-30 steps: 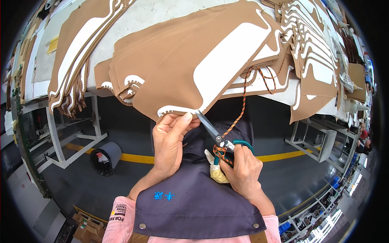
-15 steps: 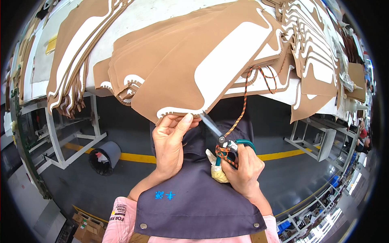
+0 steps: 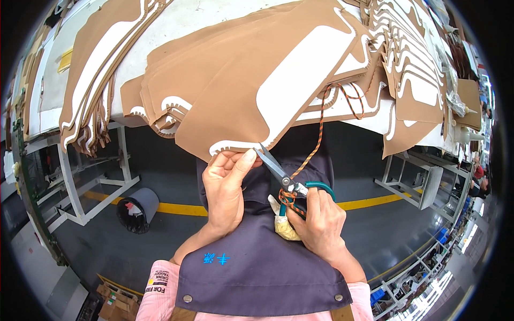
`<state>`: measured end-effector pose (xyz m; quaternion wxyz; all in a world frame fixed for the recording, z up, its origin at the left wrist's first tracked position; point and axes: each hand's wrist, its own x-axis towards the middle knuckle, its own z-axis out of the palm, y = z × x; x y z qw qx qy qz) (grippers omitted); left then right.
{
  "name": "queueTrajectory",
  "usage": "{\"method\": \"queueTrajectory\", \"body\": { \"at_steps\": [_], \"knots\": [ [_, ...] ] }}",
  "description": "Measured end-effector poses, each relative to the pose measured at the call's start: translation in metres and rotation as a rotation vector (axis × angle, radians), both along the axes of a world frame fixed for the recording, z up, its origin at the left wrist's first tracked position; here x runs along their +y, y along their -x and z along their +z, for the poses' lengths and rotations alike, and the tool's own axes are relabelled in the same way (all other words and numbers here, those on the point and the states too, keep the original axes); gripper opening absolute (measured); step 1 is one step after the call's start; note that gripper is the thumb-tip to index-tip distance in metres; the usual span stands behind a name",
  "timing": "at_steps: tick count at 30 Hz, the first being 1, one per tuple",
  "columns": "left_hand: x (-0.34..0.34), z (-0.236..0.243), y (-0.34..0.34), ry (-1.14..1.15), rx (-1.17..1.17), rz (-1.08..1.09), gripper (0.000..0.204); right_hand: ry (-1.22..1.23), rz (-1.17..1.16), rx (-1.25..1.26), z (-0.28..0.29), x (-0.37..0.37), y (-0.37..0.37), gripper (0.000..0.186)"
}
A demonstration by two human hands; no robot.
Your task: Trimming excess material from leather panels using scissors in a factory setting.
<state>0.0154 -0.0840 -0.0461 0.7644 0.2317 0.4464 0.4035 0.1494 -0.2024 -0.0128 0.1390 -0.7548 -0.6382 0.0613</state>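
My left hand (image 3: 225, 182) pinches the near edge of a brown sheet piece (image 3: 225, 107), thumb on top and fingers underneath. A white band runs along that curved edge, which has small notches in it. In my right hand (image 3: 319, 222) is a pair of scissors (image 3: 278, 174) with green handles, one of them wrapped in yellowish material. The blades are parted, with their tips at the white-banded edge just right of my left thumb. An orange-and-black cord (image 3: 316, 147) is tied round the scissors and runs up to the table. More brown pieces (image 3: 152, 101) lie stacked beneath the held one.
On the white table (image 3: 144, 40), further brown pieces with white bands lie in stacks at the left (image 3: 91, 69) and right (image 3: 415, 80). Below left, a dark bin (image 3: 138, 208) stands on the grey floor near a yellow line (image 3: 176, 208). White table legs (image 3: 69, 176) rise on both sides.
The scissors have shifted left along the notched edge towards my left thumb, and their blades have opened wider. My left hand keeps its pinch on the piece.
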Motion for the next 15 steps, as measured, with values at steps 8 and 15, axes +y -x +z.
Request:
{"method": "queueTrajectory", "body": {
  "at_steps": [8,15],
  "knots": [
    [-0.002,-0.002,0.000,-0.040,0.011,0.022,0.014,0.015,0.049,-0.014,-0.004,-0.001,-0.002,0.046],
    [0.000,0.001,0.003,-0.018,0.030,0.009,0.015,0.025,0.064,0.034,-0.013,-0.003,-0.003,0.042]
  ]
}}
